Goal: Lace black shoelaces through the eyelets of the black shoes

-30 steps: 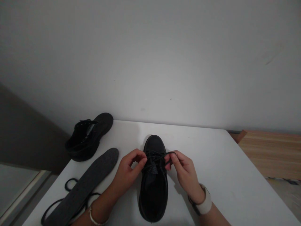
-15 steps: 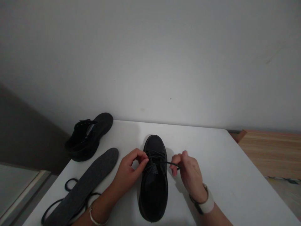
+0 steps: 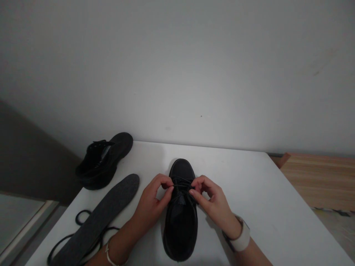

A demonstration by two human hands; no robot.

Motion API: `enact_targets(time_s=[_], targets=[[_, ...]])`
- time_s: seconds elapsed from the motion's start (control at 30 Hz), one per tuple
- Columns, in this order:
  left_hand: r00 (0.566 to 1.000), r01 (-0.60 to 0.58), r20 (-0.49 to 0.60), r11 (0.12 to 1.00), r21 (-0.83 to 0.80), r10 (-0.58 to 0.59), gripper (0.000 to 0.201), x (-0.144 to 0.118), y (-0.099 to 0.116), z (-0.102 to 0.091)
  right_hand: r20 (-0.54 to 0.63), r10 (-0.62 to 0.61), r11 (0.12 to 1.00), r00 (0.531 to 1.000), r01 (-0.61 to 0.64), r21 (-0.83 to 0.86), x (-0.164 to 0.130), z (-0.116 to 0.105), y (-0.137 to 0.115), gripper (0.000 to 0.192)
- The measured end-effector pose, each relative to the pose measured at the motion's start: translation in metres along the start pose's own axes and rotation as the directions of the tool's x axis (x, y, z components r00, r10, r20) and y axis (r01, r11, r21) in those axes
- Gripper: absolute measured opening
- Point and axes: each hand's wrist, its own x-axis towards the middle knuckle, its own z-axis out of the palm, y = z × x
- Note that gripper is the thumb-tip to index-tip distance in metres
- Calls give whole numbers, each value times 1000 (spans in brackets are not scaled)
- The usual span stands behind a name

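A black lace-up shoe (image 3: 181, 225) stands on its sole on the white table, toe pointing away from me. Its black shoelace (image 3: 181, 185) crosses over the tongue. From the left side, my left hand (image 3: 156, 197) pinches the lace between thumb and forefinger. On the opposite side, my right hand (image 3: 209, 195) has its thumb and bent fingers closed at the lace by the right eyelets. What exactly sits between those right fingertips is partly hidden.
A second black shoe (image 3: 95, 173) lies on its side at the table's back left corner. Nearer me is a dark grey insole (image 3: 108, 212) over a loose black lace (image 3: 80, 218). A wall (image 3: 194, 74) rises behind the white table (image 3: 249, 207); wooden planks (image 3: 318, 177) lie to the right.
My right hand has moved left to the shoe, and its fingers have closed at the lace near the eyelets. My left hand keeps its pinch in about the same place.
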Motion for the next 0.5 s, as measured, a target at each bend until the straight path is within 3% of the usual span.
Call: enact_targets(time_s=[0.17, 0.37, 0.5], targets=[[1000, 28, -9, 1000, -4, -28, 9, -2, -1, 1, 17, -54, 998, 998, 54, -36, -2, 1, -2, 17], [1000, 13, 12, 998, -55, -13, 24, -6, -2, 1, -24, -160, 982, 987, 157, -107, -4, 6, 0, 13], [998, 21, -50, 999, -43, -23, 23, -4, -1, 1, -33, -155, 985, 987, 152, -86, -6, 7, 2, 11]])
